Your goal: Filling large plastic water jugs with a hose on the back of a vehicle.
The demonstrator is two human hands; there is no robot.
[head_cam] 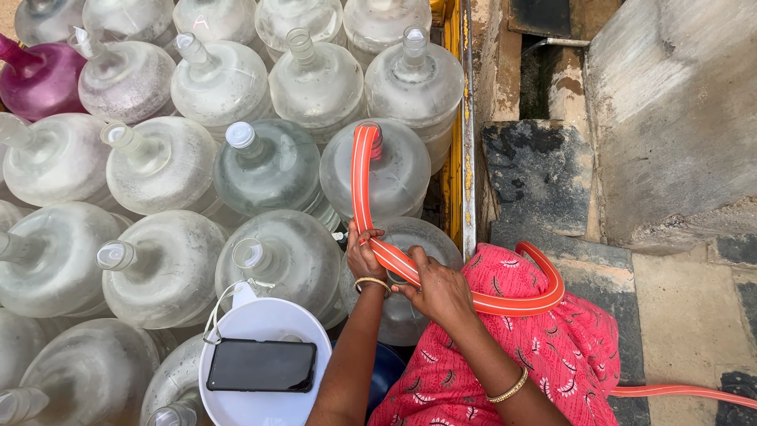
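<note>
Hands grip flat orange hose (363, 177) feeding open neck of clear water jug (394, 170), second row beside yellow rail (452, 158). Left hand (364, 254) closed around hose below jug mouth; right hand (438, 288) closed on it just beside, where it bends across pink garment (552, 355). Hose looks soft, kink-prone, likely slippery when wet; best held near outlet. Phone (260, 365) lies on white bucket lid (260, 327).

An outdoor water-filling spot beside a street: packed rows of big clear water jugs (272, 166), 1 pink jug (39, 79) among them, stand on a yellow-edged cart bed (451, 158), with rough stone slabs (544, 170) and a concrete drain channel (540, 75) alongside on dusty ground.
</note>
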